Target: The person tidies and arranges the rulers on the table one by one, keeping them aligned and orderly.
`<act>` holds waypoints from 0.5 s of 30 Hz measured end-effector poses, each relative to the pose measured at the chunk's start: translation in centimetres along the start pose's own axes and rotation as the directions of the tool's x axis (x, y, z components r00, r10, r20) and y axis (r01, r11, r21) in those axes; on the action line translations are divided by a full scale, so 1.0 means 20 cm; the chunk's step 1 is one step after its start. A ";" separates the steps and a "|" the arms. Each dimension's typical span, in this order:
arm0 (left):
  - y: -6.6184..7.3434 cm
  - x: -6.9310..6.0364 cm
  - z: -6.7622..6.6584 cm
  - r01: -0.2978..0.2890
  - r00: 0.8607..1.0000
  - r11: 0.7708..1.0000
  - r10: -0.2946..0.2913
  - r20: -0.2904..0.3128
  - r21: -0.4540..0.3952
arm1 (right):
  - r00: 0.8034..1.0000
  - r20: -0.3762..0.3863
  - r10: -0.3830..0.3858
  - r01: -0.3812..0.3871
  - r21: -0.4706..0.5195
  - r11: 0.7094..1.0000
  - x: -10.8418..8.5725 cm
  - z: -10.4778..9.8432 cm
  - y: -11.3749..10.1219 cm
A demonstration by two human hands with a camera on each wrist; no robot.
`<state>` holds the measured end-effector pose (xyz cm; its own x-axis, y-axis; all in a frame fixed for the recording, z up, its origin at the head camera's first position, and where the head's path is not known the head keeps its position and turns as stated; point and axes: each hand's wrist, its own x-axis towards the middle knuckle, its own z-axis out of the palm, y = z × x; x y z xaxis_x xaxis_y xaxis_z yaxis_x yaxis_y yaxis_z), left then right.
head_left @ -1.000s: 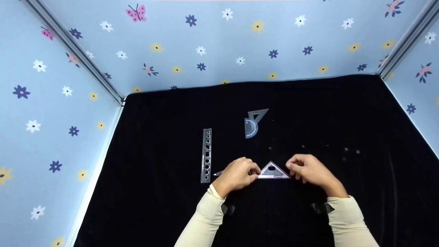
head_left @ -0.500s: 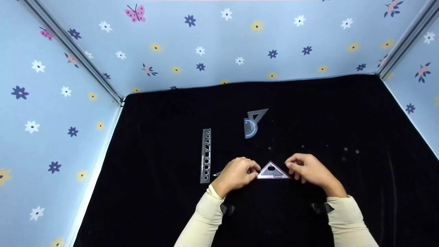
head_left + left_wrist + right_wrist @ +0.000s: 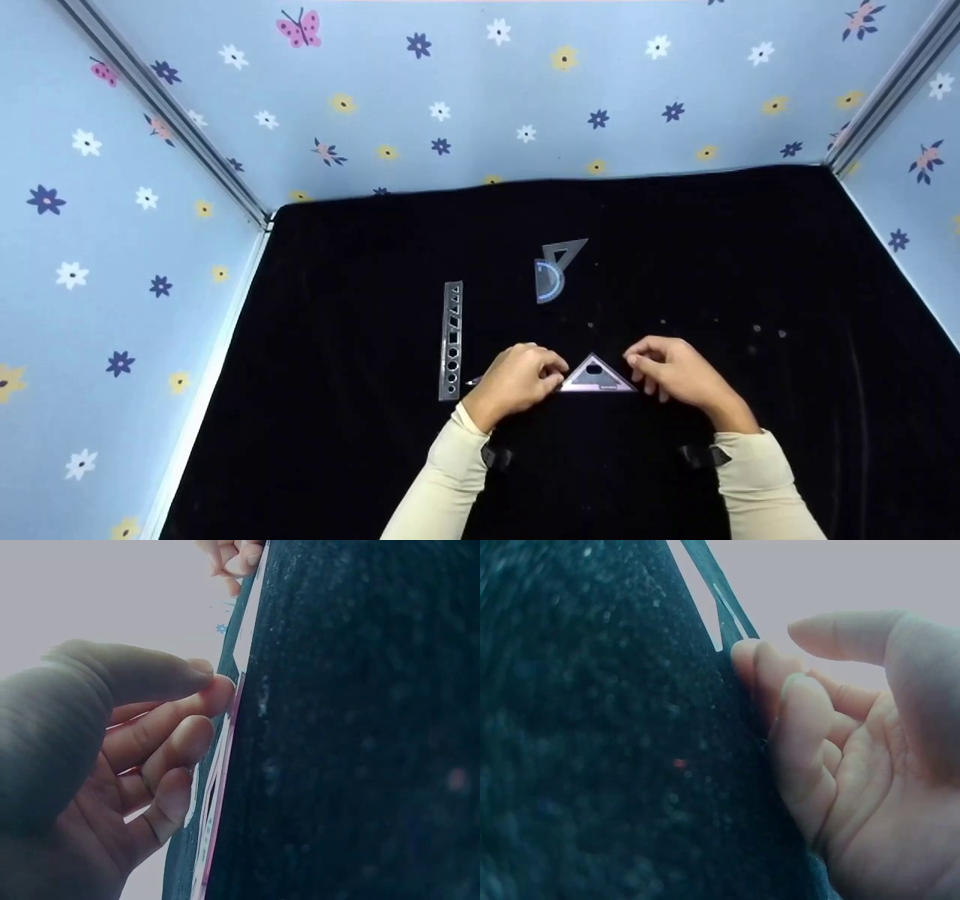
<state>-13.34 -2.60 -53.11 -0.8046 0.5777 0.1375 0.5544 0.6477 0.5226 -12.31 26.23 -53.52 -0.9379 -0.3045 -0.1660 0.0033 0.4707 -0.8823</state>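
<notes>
A clear triangular set square with a pinkish long edge lies flat on the black cloth, its right-angle corner pointing away. My left hand is at its left corner; in the left wrist view the thumb and index fingertips meet, with nothing seen gripped. Beneath that hand lies a flat pink-edged piece, mostly hidden in the head view, where only its pointed tip shows at left. My right hand rests beside the right corner, fingers loosely bent, thumb apart from the fingers and holding nothing.
A clear stencil ruler with shaped cut-outs lies to the left. Farther back, a clear protractor with a blue arc overlaps another small set square. Flower-patterned panels stand around the black cloth.
My left fingertips have drawn slightly left, so more of the set square's left corner shows. The right hand stays in nearly the same place.
</notes>
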 end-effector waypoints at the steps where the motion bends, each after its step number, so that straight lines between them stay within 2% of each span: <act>1: 0.00 0.00 0.00 -0.001 1.000 1.000 0.001 -0.003 0.002 | 1.000 0.001 0.003 -0.003 0.002 1.000 0.00 0.00 0.00; 9: 0.01 0.00 0.00 -0.008 1.000 0.999 0.010 -0.029 0.052 | 1.000 -0.005 0.004 -0.004 0.007 1.000 0.00 0.00 0.00; 15: 0.00 -0.01 0.00 -0.009 1.000 0.999 0.010 -0.027 0.039 | 1.000 -0.001 0.010 -0.010 0.017 1.000 0.00 0.01 0.00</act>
<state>-13.24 -2.67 -53.17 -0.8046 0.5702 0.1658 0.5693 0.6612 0.4886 -12.29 26.08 -53.56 -0.9384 -0.2987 -0.1739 0.0184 0.4593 -0.8881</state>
